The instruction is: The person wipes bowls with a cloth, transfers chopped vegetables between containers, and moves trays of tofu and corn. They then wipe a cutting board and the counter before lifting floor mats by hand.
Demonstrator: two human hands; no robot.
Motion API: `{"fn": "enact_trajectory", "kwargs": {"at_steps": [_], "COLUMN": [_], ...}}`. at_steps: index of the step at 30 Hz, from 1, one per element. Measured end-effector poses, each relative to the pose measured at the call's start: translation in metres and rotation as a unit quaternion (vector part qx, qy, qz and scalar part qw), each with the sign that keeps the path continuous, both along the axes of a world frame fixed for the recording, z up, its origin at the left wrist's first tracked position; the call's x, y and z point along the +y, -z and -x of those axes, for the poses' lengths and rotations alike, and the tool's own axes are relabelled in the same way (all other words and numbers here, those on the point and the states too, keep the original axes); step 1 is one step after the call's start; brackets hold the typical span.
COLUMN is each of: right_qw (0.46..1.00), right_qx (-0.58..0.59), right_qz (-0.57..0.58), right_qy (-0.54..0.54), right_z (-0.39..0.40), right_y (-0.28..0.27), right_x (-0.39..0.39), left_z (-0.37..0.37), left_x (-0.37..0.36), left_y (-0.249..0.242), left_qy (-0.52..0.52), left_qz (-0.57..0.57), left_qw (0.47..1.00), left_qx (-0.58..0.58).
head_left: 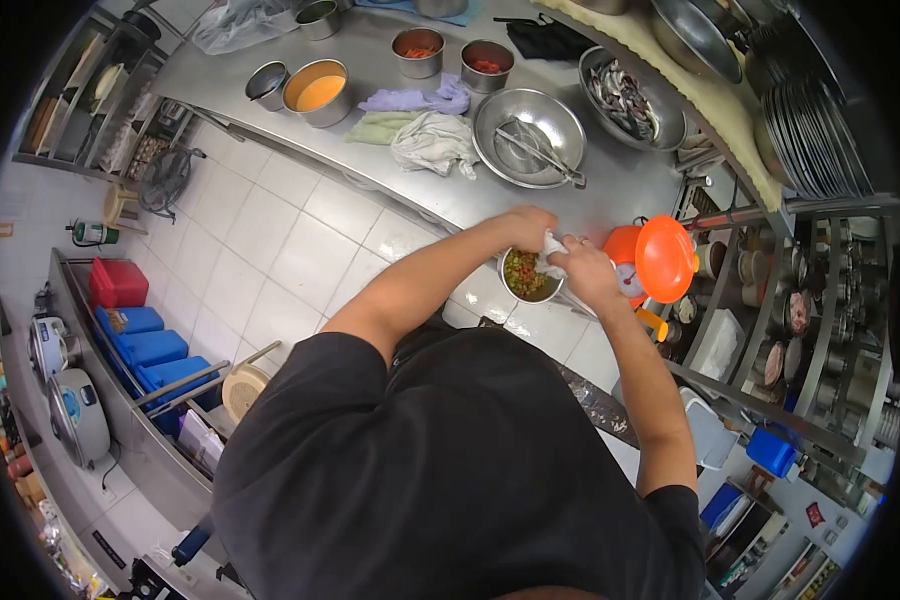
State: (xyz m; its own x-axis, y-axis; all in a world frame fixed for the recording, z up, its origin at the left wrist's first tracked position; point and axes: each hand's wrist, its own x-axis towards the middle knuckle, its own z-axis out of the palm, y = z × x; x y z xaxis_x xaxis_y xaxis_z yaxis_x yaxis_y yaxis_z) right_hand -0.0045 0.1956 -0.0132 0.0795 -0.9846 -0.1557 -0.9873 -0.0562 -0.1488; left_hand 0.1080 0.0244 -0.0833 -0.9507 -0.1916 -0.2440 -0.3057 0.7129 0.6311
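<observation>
My left hand (532, 228) is closed at the rim of a round metal pot (506, 284), with its fingertips partly hidden. My right hand (584, 268) pinches a crumpled white cloth (551, 256) that lies over the pot's right edge, between both hands. Chopped green and red vegetables (526, 276) fill the pot, which is close to my body by the counter's front edge. Just right of my right hand are an orange container (622, 243) and a round orange lid or plate (666, 260).
On the steel counter (420, 190) stand a large bowl with a strainer (528, 138), a bowl of fish (630, 105), a pot of orange liquid (318, 92) and several cloths (434, 142). A rack (760, 300) rises at right; blue bins (155, 347) stand at left.
</observation>
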Motion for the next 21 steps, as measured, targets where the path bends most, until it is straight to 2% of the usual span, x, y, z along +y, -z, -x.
{"fn": "enact_trajectory", "kwargs": {"at_steps": [2, 5, 8, 11, 12, 15, 16, 19, 21], "right_qw": [0.999, 0.995, 0.987, 0.976, 0.975, 0.975, 0.976, 0.976, 0.972], "right_qx": [0.019, 0.011, -0.023, -0.046, -0.044, -0.048, -0.047, -0.055, -0.074], "right_qz": [0.010, 0.003, 0.005, 0.006, 0.008, -0.017, -0.017, -0.015, -0.028], "right_qy": [0.031, 0.101, 0.159, 0.211, 0.218, 0.218, 0.210, 0.209, 0.223], "right_z": [0.000, -0.016, -0.032, -0.042, -0.043, -0.041, -0.039, -0.042, -0.049], "right_y": [0.004, 0.010, 0.009, 0.011, 0.017, 0.014, 0.014, 0.014, 0.012], "right_x": [0.000, 0.012, 0.012, 0.012, 0.013, 0.014, 0.013, 0.013, 0.013], "left_z": [-0.016, -0.048, -0.060, -0.064, -0.066, -0.077, -0.080, -0.087, -0.087], "left_x": [-0.012, -0.016, -0.005, 0.005, 0.005, 0.005, 0.007, 0.007, 0.012], "left_y": [0.015, -0.016, 0.000, 0.028, 0.041, 0.024, 0.002, 0.002, 0.010], "left_qy": [-0.038, -0.154, -0.267, -0.324, -0.298, -0.245, -0.251, -0.271, -0.332], "left_qz": [-0.052, -0.270, -0.328, -0.246, -0.227, -0.263, -0.310, -0.358, -0.362], "left_qw": [0.997, 0.949, 0.906, 0.909, 0.921, 0.932, 0.917, 0.893, 0.867], "left_qx": [0.046, -0.050, 0.021, 0.089, 0.109, 0.045, 0.010, 0.027, 0.089]}}
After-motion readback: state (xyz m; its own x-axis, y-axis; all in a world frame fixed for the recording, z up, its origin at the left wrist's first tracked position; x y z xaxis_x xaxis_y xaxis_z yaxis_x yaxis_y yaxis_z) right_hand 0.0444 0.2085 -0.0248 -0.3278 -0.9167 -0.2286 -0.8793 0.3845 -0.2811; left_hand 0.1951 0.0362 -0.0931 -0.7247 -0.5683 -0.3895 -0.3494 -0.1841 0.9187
